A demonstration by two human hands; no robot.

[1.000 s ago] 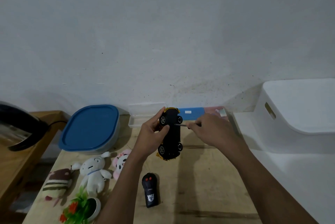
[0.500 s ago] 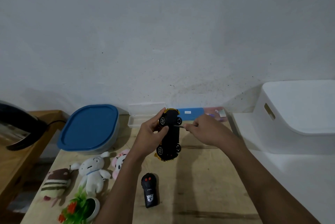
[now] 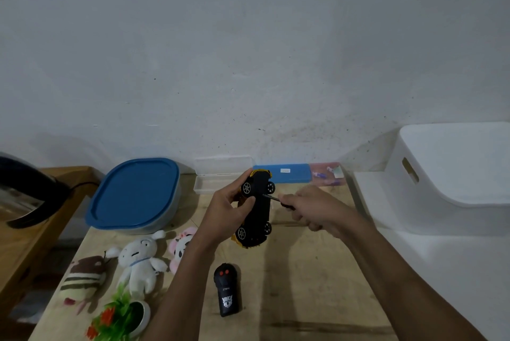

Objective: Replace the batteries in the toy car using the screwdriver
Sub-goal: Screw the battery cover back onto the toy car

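I had the left hand (image 3: 226,211) clasped round the car (image 3: 258,213), thumb across the black underside and fingers behind the yellow body. It held the car up over the middle of the table (image 3: 303,285), wheels turned toward the right hand (image 3: 311,208). The car stood roughly on end, one pair of wheels at the far end and the other pair nearer me. Whether it cleared the tabletop I could not tell. The right hand was curled round the screwdriver (image 3: 271,197), the handle mostly hidden in the fist. The thin shaft stuck out leftward and its tip met the underside just below the far wheels. The screw itself was too small for me to see. A black remote (image 3: 226,293) lay on the table below the car. To the left sat a white plush (image 3: 139,266), a pink plush (image 3: 179,247) beside it, a striped plush (image 3: 82,280) and a plant (image 3: 121,316) at the near edge. A blue-lidded tub (image 3: 135,194) stood at the far left corner, a blue case (image 3: 284,173) lay against the wall behind the car, and a white bin (image 3: 452,175) stood off to the right
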